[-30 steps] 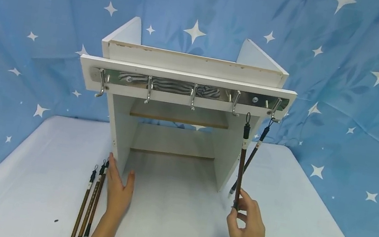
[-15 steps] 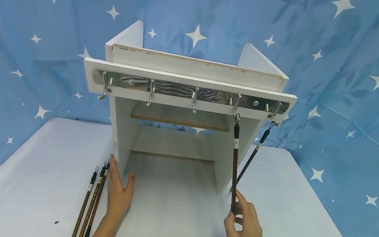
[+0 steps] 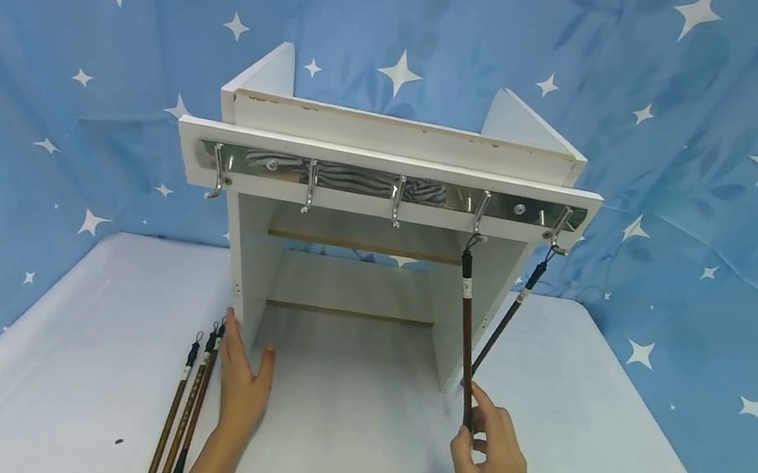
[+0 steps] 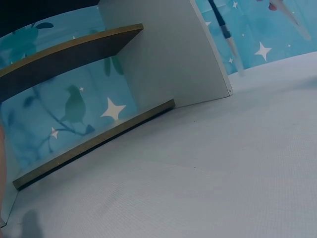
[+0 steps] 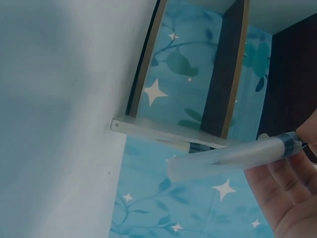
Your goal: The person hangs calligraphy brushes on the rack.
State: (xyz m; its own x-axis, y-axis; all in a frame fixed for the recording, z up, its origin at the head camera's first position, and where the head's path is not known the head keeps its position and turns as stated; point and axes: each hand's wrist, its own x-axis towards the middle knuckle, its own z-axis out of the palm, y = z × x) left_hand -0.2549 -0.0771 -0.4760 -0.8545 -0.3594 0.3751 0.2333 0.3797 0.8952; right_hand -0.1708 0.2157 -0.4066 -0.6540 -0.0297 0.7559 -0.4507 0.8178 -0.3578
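My right hand pinches a brown calligraphy brush near its lower end. The brush's top loop is at the fourth hook of the metal rail; whether it bears on the hook is too small to tell. A clear cap covers the bristle end in the right wrist view. Behind it a darker brush hangs tilted from the rightmost hook. My left hand touches the lower front edge of the white shelf unit's left side, its fingers straight. Several more brushes lie left of that hand.
The white shelf unit stands on a white-covered table, its hook rail across the front. The three hooks from the left, including the middle hook, carry nothing. A starry blue cloth hangs behind. A small dark speck lies at left.
The held brush's top has swung left, from between the two right hooks to the fourth hook. My right hand has dropped slightly. The left hand stays against the shelf unit.
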